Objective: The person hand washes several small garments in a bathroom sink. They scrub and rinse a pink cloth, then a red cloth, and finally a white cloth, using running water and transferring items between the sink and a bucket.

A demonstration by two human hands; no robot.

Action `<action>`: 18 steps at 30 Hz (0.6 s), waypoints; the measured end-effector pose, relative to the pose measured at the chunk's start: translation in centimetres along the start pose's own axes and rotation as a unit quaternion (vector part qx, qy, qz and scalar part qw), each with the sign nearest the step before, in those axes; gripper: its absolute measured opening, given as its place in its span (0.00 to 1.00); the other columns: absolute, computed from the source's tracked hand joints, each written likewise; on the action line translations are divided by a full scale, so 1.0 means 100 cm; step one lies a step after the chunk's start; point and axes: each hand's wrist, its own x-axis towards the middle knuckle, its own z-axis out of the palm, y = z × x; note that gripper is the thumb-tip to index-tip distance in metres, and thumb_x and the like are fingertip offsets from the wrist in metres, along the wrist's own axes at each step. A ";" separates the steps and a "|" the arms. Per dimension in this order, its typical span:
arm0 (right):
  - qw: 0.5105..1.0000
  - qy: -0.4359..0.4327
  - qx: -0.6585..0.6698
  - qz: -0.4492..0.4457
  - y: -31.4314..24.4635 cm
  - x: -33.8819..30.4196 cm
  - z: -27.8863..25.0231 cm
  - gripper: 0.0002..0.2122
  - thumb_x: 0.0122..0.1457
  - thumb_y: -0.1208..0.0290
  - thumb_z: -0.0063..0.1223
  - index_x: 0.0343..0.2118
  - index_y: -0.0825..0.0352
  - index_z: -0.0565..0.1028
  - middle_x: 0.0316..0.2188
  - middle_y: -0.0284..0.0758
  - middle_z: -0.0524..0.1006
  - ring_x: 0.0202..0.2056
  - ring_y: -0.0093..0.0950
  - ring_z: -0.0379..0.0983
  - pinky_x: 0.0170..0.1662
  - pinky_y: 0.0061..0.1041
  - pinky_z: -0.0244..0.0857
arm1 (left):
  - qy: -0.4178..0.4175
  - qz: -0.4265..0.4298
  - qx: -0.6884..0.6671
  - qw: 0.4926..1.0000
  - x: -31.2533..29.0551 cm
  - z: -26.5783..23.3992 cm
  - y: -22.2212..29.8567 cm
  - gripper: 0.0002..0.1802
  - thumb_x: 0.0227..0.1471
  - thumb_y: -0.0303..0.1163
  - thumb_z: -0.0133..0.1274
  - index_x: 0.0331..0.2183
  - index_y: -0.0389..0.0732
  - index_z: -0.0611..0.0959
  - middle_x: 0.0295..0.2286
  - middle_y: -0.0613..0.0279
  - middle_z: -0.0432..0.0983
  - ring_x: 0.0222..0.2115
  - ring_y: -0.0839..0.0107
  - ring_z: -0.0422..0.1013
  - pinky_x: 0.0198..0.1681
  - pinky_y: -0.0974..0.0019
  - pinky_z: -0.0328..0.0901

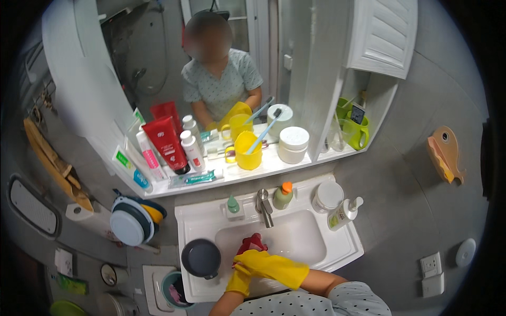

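Red cloth: the bunched red cloth (253, 244) is seen at the lower centre of the frame, over the sink (304, 239), touched by the gloved hands.
Right hand: the right hand (254, 261), covered by a yellow glove, is laid across from the right, nearly level, and its front part is crossed over the left hand.
Right fingers: they are held together and bent toward the cloth; whether they are clamped on it cannot be told.
Left hand: the left hand (241, 275), also gloved in yellow, is pointed up the frame and partly covered by the right.
Left fingers: they are mostly hidden, so their state cannot be told.
Forearms: both are brought in from the lower edge, the left one steeply, the right one slanted in from the lower right.
Grey bowl: the grey bowl (201, 257) is set left of the hands, on the sink's left side.
Tap: the metal tap (265, 207) is placed above the cloth, near the frame's centre.
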 end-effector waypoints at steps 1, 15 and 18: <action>1.000 0.021 0.011 0.001 0.000 -0.011 -0.013 0.15 0.61 0.59 0.48 0.46 0.60 0.78 0.42 0.43 0.79 0.42 0.48 0.75 0.45 0.44 0.68 | -0.032 0.005 -0.056 0.998 -0.004 0.001 0.003 0.16 0.55 0.32 0.52 0.46 0.41 0.79 0.48 0.58 0.73 0.48 0.60 0.70 0.49 0.63 0.67; 0.732 0.570 -0.191 0.321 -0.038 -0.305 -0.443 0.12 0.60 0.65 0.53 0.43 0.62 0.81 0.36 0.38 0.82 0.35 0.31 0.77 0.41 0.26 0.70 | -0.209 0.036 0.046 0.976 0.042 0.054 0.075 0.18 0.54 0.31 0.53 0.47 0.42 0.79 0.50 0.59 0.73 0.49 0.61 0.70 0.50 0.62 0.67; 0.789 0.442 -0.217 0.369 -0.031 -0.322 -0.459 0.13 0.58 0.61 0.51 0.41 0.61 0.81 0.34 0.39 0.82 0.34 0.36 0.77 0.41 0.30 0.69 | -0.196 0.044 0.092 0.975 0.041 0.052 0.079 0.18 0.53 0.31 0.53 0.47 0.42 0.79 0.50 0.59 0.73 0.48 0.61 0.70 0.50 0.63 0.67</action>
